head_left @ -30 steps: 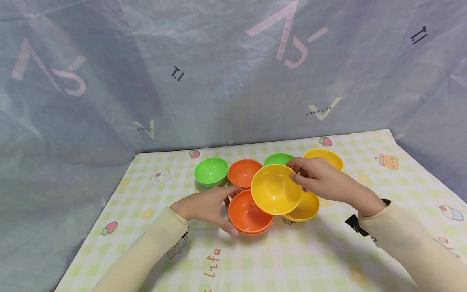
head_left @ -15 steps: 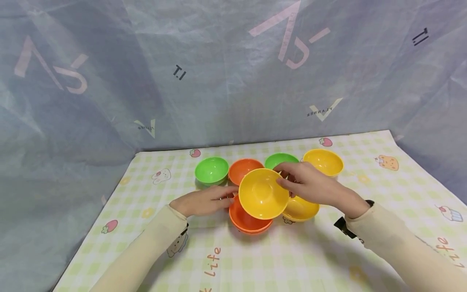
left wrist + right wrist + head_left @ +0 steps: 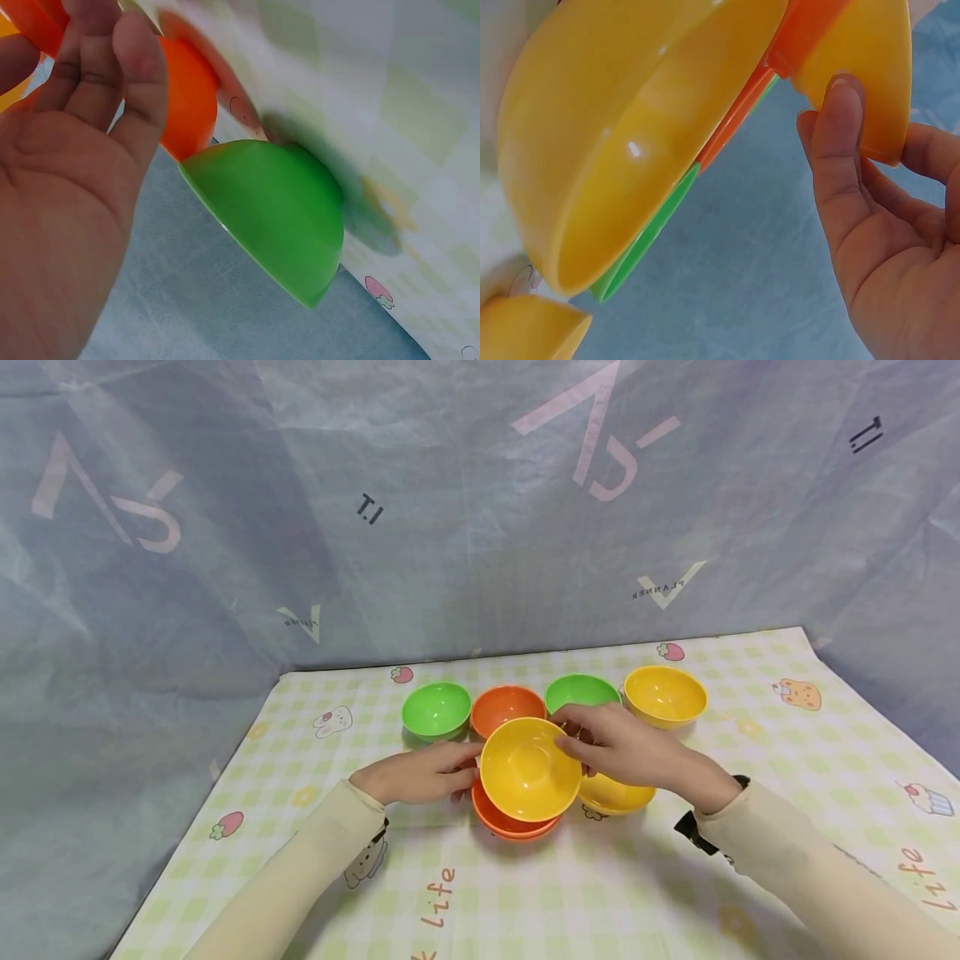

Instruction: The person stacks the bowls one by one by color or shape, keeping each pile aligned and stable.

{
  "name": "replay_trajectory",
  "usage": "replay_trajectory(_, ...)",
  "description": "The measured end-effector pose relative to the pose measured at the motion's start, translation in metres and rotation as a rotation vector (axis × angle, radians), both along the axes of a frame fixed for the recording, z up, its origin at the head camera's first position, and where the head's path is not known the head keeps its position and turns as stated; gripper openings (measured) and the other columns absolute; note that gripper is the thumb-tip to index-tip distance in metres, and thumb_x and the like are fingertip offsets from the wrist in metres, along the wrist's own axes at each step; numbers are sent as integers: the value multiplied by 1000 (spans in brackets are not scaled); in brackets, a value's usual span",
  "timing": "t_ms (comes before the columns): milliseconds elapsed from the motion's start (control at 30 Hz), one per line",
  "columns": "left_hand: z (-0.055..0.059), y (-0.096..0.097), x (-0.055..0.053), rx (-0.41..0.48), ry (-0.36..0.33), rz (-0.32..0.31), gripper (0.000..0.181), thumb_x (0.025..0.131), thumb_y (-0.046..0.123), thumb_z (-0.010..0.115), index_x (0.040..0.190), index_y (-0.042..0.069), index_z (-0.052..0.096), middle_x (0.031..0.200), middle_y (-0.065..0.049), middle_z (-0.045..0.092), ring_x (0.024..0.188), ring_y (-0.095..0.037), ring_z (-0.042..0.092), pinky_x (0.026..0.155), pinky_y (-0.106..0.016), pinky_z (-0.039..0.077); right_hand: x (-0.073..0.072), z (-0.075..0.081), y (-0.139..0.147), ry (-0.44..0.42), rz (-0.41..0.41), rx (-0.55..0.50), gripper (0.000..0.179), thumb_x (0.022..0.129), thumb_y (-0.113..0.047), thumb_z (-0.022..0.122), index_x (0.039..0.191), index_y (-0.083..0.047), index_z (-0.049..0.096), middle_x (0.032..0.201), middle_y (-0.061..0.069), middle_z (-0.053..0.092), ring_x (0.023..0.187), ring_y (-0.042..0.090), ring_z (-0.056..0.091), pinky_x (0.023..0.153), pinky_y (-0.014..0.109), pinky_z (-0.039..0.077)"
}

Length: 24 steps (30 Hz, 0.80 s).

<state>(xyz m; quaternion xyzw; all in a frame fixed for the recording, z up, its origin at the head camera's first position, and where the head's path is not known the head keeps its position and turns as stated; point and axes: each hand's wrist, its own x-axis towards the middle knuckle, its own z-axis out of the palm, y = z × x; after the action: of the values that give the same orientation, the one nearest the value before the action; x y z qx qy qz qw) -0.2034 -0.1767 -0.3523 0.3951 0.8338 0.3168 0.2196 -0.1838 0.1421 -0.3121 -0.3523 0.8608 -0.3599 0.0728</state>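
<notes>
My right hand (image 3: 628,747) pinches the rim of a yellow bowl (image 3: 531,770) between thumb and fingers. In the right wrist view, the thumb lies on one face of the held bowl (image 3: 889,90) and fingers sit behind it. The bowl is tilted over two nested orange bowls (image 3: 513,833), hiding most of them. My left hand (image 3: 420,772) is at their left side, fingers loosely bent, fingertips right at the yellow rim. The left wrist view shows that palm (image 3: 67,187) with its fingers overlapping orange bowls. A second yellow bowl (image 3: 618,795) stands right of the stack, partly covered by the held one.
Behind stands a row: a green bowl (image 3: 437,712), an orange bowl (image 3: 507,708), another green bowl (image 3: 581,691) and a yellow bowl (image 3: 665,696). A checked tablecloth (image 3: 592,893) covers the table. Grey-blue fabric (image 3: 450,568) rises beyond its back edge.
My right hand has brought the yellow bowl left and lower, from above the right yellow bowl to over the orange stack. My left hand's thumb has come off the orange bowls' near side.
</notes>
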Motion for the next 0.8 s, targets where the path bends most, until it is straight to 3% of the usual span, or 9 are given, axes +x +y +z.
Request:
replay_trajectory(300,0,1,-2,11,-42,9,32,112,11,46,142,10,57,94,-1,64,83,-17,63,80,-30,54,0,-3,-3,-4,16,20,23,108,-12,62,129,-2,67,93,0,68,69,21,67,63,30,58)
replay_trajectory(533,2,0,-2,14,-60,5,30,112,12,46,140,12,57,96,2,64,84,-16,64,83,-34,56,-1,-6,-6,7,31,41,21,108,-12,62,127,-3,68,90,-2,67,62,9,62,62,29,56)
replay_trajectory(800,3,1,-4,29,-96,-5,32,113,14,49,145,13,56,100,3,66,87,-16,65,85,-35,57,-2,-9,-8,28,52,62,17,107,-11,61,123,-5,67,83,-5,62,61,6,59,61,29,54)
